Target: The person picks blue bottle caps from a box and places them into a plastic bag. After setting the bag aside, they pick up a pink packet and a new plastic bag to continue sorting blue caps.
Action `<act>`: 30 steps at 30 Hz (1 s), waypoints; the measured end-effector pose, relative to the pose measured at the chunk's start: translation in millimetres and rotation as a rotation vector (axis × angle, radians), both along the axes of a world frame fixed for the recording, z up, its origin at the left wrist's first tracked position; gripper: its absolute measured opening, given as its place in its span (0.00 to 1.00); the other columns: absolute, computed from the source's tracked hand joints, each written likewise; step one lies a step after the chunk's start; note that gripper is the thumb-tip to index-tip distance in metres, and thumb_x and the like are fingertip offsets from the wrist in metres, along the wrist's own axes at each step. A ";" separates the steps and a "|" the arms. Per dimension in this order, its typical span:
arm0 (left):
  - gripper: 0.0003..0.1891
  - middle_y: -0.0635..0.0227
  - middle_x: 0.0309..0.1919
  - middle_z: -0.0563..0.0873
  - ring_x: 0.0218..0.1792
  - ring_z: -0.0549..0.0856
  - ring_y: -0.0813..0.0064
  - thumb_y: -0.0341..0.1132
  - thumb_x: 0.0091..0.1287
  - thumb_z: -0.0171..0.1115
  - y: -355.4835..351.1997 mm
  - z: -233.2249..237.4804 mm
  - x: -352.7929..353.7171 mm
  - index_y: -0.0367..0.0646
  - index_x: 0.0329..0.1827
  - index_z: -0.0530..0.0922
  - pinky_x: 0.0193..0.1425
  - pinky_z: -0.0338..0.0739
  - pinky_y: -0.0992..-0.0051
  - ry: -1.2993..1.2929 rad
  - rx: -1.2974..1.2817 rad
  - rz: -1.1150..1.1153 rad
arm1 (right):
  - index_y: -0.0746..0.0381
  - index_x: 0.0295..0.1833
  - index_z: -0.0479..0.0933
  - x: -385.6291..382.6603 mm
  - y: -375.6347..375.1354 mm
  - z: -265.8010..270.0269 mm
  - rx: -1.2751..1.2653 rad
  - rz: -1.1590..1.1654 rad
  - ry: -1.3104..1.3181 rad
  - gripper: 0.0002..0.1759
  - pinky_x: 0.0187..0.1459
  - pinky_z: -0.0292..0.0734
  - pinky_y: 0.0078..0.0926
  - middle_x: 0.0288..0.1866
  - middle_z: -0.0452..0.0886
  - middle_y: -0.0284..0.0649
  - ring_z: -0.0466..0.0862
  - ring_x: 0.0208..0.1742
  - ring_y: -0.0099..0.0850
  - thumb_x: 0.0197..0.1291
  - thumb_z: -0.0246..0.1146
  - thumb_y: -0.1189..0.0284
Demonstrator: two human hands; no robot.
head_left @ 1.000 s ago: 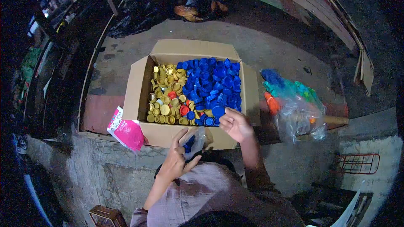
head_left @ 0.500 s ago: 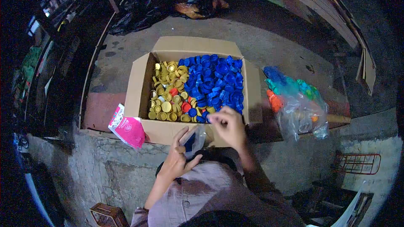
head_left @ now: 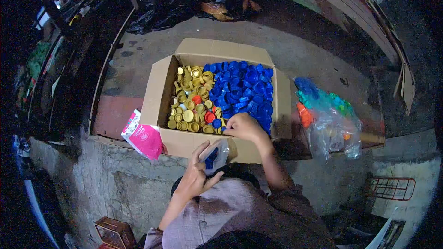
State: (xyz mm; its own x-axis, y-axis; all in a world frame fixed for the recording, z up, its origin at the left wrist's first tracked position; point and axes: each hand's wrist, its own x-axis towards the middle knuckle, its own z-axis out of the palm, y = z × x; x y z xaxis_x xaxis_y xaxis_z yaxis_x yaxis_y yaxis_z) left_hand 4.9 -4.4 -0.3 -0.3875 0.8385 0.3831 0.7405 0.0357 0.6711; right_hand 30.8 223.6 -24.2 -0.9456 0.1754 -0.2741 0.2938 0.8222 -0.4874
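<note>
A cardboard box [head_left: 154, 94] holds yellow bottle caps [head_left: 188, 116] on its left and a heap of blue bottle caps [head_left: 240, 87] on its right, with a few red and white ones among the yellow. My right hand [head_left: 247, 127] is over the box's near edge, its fingertips pinched at a blue cap [head_left: 224, 129]. Below the near flap, my left hand [head_left: 193, 177] keeps hold of a small clear plastic bag [head_left: 222, 153], its thumb and fingers spread around the mouth. Some blue caps [head_left: 211, 159] show inside that bag.
A pink-and-white packet [head_left: 144, 139] lies left of the box. To the right, a clear plastic bag [head_left: 330, 131] lies by green, blue and orange items [head_left: 325, 101]. Black plastic [head_left: 164, 11] and another person's hand [head_left: 217, 10] are at the table's far side.
My right hand has moved forward from above the small bag to the caps at the box's near edge. My left hand stays at the bag. The view has shifted slightly.
</note>
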 end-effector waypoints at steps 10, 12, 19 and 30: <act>0.22 0.34 0.53 0.62 0.58 0.65 0.44 0.37 0.48 0.68 7.4 6.8 -1.4 0.31 0.27 0.63 0.56 0.69 0.60 -0.047 -0.073 0.003 | 0.64 0.41 0.72 55.2 -17.5 23.5 -1.801 -0.444 0.278 0.08 0.23 0.54 0.12 0.20 0.65 0.25 0.59 0.19 0.14 0.59 0.54 0.72; 0.21 0.35 0.53 0.64 0.59 0.64 0.44 0.37 0.48 0.68 6.8 -3.5 -1.8 0.31 0.25 0.65 0.56 0.69 0.60 0.035 0.006 -0.015 | 0.64 0.38 0.74 60.5 -33.9 30.9 -1.800 -0.429 0.322 0.08 0.23 0.57 0.14 0.20 0.67 0.25 0.63 0.20 0.15 0.60 0.54 0.70; 0.30 0.33 0.53 0.63 0.59 0.63 0.43 0.36 0.49 0.68 12.0 -3.9 1.0 0.30 0.39 0.53 0.57 0.68 0.59 0.037 0.051 -0.113 | 0.63 0.37 0.79 69.8 -78.6 52.8 -0.314 0.006 0.493 0.10 0.26 0.68 0.26 0.26 0.77 0.43 0.77 0.24 0.35 0.50 0.61 0.70; 0.24 0.34 0.53 0.61 0.58 0.65 0.43 0.36 0.49 0.68 3.4 14.8 2.9 0.28 0.31 0.62 0.57 0.68 0.59 -0.030 -0.060 -0.015 | 0.61 0.28 0.78 58.2 15.5 6.5 0.212 -0.249 0.320 0.07 0.31 0.71 0.35 0.24 0.77 0.42 0.77 0.28 0.39 0.42 0.66 0.70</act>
